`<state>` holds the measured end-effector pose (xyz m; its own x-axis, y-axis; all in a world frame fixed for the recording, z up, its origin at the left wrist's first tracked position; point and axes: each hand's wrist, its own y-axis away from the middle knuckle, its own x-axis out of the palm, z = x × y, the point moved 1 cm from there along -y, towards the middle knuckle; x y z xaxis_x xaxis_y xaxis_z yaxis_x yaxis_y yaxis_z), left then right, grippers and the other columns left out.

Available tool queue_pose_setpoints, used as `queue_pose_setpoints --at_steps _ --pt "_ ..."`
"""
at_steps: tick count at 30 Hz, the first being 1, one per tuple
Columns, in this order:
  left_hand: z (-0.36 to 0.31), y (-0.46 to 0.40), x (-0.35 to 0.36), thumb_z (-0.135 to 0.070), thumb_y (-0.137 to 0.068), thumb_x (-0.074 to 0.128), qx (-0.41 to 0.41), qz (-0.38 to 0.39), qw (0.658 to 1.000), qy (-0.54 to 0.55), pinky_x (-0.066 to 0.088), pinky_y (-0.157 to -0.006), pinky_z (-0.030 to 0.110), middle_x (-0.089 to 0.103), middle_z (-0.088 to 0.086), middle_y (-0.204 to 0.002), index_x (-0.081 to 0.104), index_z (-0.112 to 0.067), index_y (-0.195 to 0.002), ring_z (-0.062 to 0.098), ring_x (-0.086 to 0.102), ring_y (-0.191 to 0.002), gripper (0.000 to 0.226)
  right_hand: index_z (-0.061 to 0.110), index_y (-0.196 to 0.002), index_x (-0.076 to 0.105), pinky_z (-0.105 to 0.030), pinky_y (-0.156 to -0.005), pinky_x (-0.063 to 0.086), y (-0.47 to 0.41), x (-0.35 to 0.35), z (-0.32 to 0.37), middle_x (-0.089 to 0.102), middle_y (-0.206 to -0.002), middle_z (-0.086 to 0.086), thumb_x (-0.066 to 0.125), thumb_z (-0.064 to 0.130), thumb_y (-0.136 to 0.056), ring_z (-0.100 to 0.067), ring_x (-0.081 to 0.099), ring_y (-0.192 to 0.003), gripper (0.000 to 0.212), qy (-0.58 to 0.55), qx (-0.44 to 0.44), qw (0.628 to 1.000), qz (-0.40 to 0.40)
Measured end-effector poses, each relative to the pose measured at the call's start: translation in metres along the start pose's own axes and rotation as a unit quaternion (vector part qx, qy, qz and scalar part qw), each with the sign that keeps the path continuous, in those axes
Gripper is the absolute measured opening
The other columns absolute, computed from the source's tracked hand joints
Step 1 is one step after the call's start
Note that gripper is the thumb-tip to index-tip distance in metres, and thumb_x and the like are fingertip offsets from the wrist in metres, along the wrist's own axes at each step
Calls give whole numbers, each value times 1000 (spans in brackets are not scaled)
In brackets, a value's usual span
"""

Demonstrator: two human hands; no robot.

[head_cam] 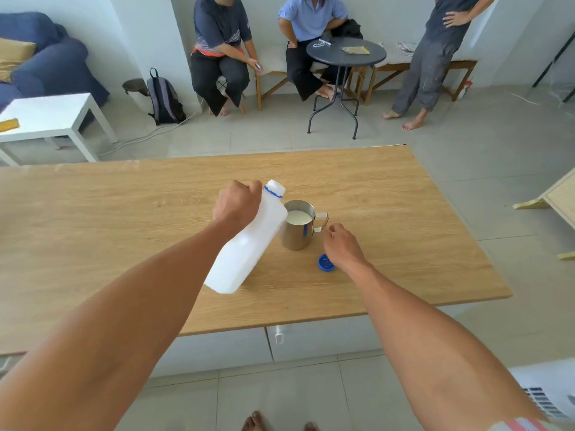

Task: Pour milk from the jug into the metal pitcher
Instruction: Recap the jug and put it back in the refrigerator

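I see the white jug [245, 244], uncapped and tilted, gripped by the left hand [238, 203] beside the milk-filled metal pitcher [297, 227] mid-desk [124, 197], right hand [340, 245] loosely curled, empty, near the blue cap [326, 263], tiled floor [497, 150] beyond.

left hand [238, 203] tilting jug [245, 244], milk-filled pitcher [297, 227]

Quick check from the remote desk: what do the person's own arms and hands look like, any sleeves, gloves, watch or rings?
Both forearms are bare to the frame edge: no sleeves, gloves or watch. The left hand and right hand show no rings or markings. Striped pink-and-white fabric shows at the lower right corner.
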<state>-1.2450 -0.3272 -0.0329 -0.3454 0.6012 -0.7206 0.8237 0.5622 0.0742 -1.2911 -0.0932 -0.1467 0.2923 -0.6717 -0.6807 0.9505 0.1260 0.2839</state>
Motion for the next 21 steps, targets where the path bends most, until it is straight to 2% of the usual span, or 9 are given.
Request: queue_pose_setpoints --at_steps 2,3,6,11,16,18,21 --pt "1 0 -4 -33 -97 42 6 -23 997 67 28 -53 34 38 2 -61 31 -11 -58 23 32 -56 45 15 -154 45 -47 -100 51 6 0 -7 55 -145 -11 52 29 -99 -29 51 -131 57 73 -15 996 43" --pt "2 1 -5 -30 -97 42 10 -31 995 95 26 -53 34 33 1 -60 28 -13 -58 22 27 -57 45 17 -158 42 -48 -104 50 10 0 -9 49 -150 -11 56 26 -95 -31 43 -139 65 111 -25 992 60" --pt "7 8 -4 -26 -96 41 16 -49 988 144 18 -54 34 23 -2 -59 21 -18 -61 18 21 -57 42 23 -161 40 -46 -108 47 18 7 -18 43 -153 -10 65 23 -93 -31 34 -143 72 180 -50 978 92" --pt "21 16 4 -21 -94 39 35 -80 972 218 17 -55 38 24 7 -62 21 -19 -61 17 20 -58 38 21 -156 48 -45 -108 47 20 20 -31 46 -145 -11 65 10 -97 -32 38 -137 62 200 -64 974 80" --pt "40 18 9 -19 -92 35 41 -108 960 254 22 -56 40 33 8 -62 29 -5 -62 22 25 -62 34 14 -146 58 -42 -104 49 25 24 -35 50 -135 -12 65 6 -100 -32 49 -128 47 171 -78 981 45" --pt "46 17 11 -23 -90 34 38 -117 958 259 23 -56 42 33 9 -62 30 -9 -61 23 25 -62 32 14 -137 60 -39 -96 51 31 22 -32 53 -129 -8 67 13 -99 -29 56 -119 39 128 -87 988 22" --pt "53 19 11 -25 -88 33 55 -121 956 262 24 -54 47 34 9 -59 27 -12 -58 23 26 -61 33 19 -116 62 -35 -83 55 47 14 -13 60 -110 1 76 23 -91 -19 63 -97 29 -9 -145 986 -78"
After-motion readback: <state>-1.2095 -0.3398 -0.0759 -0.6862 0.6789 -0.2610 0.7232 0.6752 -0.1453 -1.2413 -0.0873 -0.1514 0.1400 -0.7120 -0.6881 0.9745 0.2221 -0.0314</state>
